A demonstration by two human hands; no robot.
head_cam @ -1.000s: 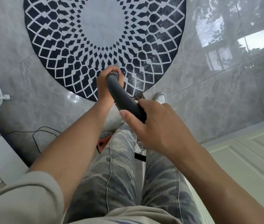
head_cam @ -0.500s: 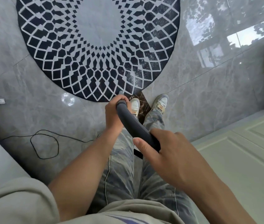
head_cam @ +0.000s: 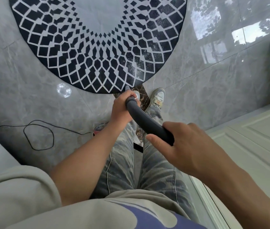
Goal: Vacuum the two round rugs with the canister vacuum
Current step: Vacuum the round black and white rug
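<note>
Vacuum handle [head_cam: 147, 123]: dark grey curved tube at frame centre, running from 11 o'clock down to 4 o'clock over the person's legs. Left hand [head_cam: 121, 108] grips its far end, fingers wrapped round the tube. Right hand [head_cam: 187, 146] grips the near end, fingers curled over the top, thumb lying straight along the tube's side. Nozzle and hose not visible. Round rug [head_cam: 98, 47], black with white lattice pattern and pale centre, fills 12 o'clock; its near edge lies just beyond the left hand. Left shoe [head_cam: 136, 95], mostly hidden by that hand, is at the rug's edge; right shoe [head_cam: 158, 96] stands on the glossy grey tile floor [head_cam: 213, 96] just beside the rug. Black power cord [head_cam: 38, 134] loops on the floor at 9 o'clock. White panelled surface [head_cam: 255, 146] at 4 o'clock.
</note>
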